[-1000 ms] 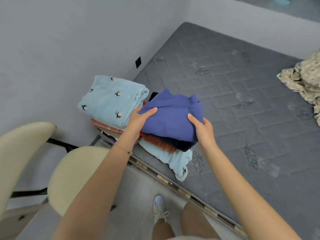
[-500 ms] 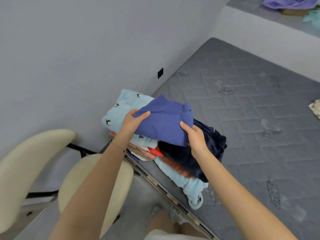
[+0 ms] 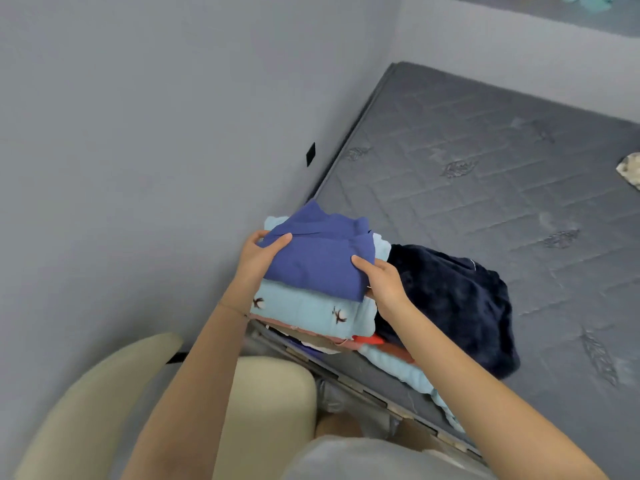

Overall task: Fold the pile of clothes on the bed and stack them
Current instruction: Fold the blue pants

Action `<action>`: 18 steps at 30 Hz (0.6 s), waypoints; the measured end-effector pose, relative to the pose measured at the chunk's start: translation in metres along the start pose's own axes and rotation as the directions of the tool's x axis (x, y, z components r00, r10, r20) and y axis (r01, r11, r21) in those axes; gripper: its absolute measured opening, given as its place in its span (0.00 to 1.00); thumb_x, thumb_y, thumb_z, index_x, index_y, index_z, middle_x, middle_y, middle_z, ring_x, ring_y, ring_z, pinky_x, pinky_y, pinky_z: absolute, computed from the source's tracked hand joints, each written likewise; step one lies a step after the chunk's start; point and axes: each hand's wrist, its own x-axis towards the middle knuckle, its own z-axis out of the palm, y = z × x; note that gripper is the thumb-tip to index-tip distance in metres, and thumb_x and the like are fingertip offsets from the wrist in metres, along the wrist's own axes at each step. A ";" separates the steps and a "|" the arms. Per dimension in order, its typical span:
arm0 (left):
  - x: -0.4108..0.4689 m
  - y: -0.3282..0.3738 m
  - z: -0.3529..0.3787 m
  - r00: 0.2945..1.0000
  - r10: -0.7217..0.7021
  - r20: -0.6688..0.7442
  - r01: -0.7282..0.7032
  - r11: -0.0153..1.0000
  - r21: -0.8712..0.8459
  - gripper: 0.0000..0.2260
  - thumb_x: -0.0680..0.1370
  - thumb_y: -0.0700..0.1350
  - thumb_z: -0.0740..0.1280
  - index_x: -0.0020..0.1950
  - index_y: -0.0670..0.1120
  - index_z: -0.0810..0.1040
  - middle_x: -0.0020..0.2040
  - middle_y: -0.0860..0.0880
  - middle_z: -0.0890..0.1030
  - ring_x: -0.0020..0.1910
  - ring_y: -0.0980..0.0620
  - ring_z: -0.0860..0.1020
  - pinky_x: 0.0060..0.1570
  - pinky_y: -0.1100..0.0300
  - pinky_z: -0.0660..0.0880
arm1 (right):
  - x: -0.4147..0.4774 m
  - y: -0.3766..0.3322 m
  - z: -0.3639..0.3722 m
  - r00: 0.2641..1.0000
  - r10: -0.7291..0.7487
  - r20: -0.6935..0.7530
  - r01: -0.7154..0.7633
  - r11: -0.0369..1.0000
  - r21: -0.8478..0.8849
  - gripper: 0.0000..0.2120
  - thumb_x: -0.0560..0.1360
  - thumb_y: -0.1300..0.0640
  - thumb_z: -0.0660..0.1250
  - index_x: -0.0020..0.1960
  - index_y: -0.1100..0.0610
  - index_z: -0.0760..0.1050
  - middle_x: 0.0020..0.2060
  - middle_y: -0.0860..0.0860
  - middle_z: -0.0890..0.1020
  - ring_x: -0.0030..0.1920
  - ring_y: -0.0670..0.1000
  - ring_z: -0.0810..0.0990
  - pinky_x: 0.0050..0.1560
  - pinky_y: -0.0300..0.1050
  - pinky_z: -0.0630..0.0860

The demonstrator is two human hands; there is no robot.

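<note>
A folded blue garment (image 3: pixel 320 252) lies on top of a light blue bird-print garment (image 3: pixel 311 310), the upper layer of a stack at the bed's near left corner. My left hand (image 3: pixel 258 258) grips the blue garment's left edge, thumb on top. My right hand (image 3: pixel 379 278) grips its right edge the same way. Pink, red and white folded pieces (image 3: pixel 346 341) show under the light blue layer. A dark navy fleecy garment (image 3: pixel 457 303) lies beside the stack on the right, over another light blue piece (image 3: pixel 398 370).
The grey quilted mattress (image 3: pixel 485 174) stretches away to the right and far side. A patterned cloth (image 3: pixel 630 166) peeks in at the right edge. A cream chair (image 3: pixel 270 403) stands by the bed's corner, close to the grey wall (image 3: pixel 156 133).
Both hands carried the blue garment leftward off the navy garment and onto the light blue bird-print stack. The view shifted left, leaving the patterned cloth at the right edge.
</note>
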 end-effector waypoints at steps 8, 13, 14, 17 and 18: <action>0.038 -0.038 -0.018 0.995 -0.021 0.096 0.009 0.992 0.124 0.20 0.72 0.51 0.76 0.58 0.45 0.74 0.53 0.48 0.79 0.49 0.51 0.79 0.42 0.62 0.73 | 0.016 0.036 0.027 0.983 0.098 -0.155 -0.120 0.984 -0.136 0.11 0.76 0.54 0.70 0.42 0.60 0.72 0.46 0.60 0.82 0.47 0.56 0.79 0.59 0.62 0.76; 0.043 -0.047 -0.021 0.993 0.069 0.097 -0.088 0.975 0.203 0.24 0.71 0.54 0.76 0.62 0.49 0.72 0.53 0.55 0.77 0.51 0.54 0.78 0.42 0.65 0.72 | 0.021 0.042 0.018 0.976 0.036 -0.213 -0.089 0.966 -0.243 0.15 0.74 0.49 0.72 0.47 0.61 0.74 0.51 0.58 0.82 0.51 0.57 0.82 0.55 0.57 0.79; 0.043 -0.046 -0.021 0.992 0.080 0.098 -0.099 0.973 0.210 0.25 0.71 0.55 0.75 0.64 0.49 0.72 0.56 0.54 0.76 0.53 0.54 0.78 0.45 0.65 0.72 | 0.020 0.042 0.016 0.975 0.015 -0.223 -0.078 0.958 -0.275 0.16 0.74 0.47 0.72 0.50 0.60 0.75 0.51 0.56 0.82 0.50 0.54 0.81 0.53 0.51 0.80; 0.041 -0.040 -0.022 0.987 0.148 0.055 -0.157 0.958 0.238 0.27 0.73 0.55 0.74 0.67 0.46 0.71 0.64 0.49 0.74 0.60 0.52 0.74 0.55 0.61 0.70 | 0.015 0.044 0.008 0.966 -0.056 -0.253 -0.039 0.934 -0.355 0.19 0.74 0.44 0.71 0.56 0.56 0.74 0.53 0.51 0.80 0.48 0.47 0.78 0.47 0.40 0.75; 0.039 -0.037 -0.022 0.981 0.193 0.027 -0.193 0.941 0.279 0.26 0.73 0.55 0.73 0.67 0.46 0.71 0.65 0.48 0.73 0.62 0.52 0.72 0.57 0.61 0.68 | 0.013 0.044 0.005 0.962 -0.087 -0.257 -0.020 0.922 -0.387 0.20 0.74 0.44 0.70 0.58 0.56 0.73 0.54 0.51 0.79 0.48 0.46 0.77 0.46 0.38 0.73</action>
